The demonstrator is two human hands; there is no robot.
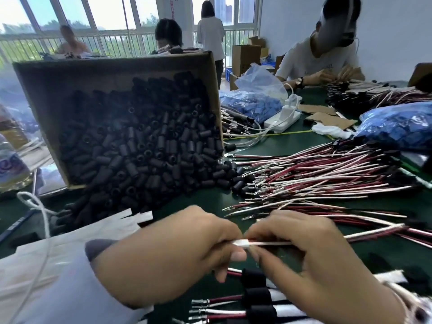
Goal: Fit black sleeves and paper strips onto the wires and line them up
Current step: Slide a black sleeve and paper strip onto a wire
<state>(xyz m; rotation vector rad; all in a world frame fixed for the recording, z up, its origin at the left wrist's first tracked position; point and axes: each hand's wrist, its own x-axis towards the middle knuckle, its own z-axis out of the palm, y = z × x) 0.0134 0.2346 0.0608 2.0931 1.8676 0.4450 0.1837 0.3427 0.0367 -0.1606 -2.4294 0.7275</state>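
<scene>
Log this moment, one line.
left hand: pinches wire | right hand: pinches wire | sleeves: spilling from box | loose wires: piled | sleeved wires: row near hands

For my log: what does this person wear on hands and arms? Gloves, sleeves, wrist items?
No gloves: left hand and right hand are bare. The left arm wears a loose pale grey sleeve with a darker grey cuff lining. Something blurred and patterned sits at the right wrist; unclear what.

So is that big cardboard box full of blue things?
No, the cardboard box holds a heap of black sleeves, with nothing blue among them.
</scene>
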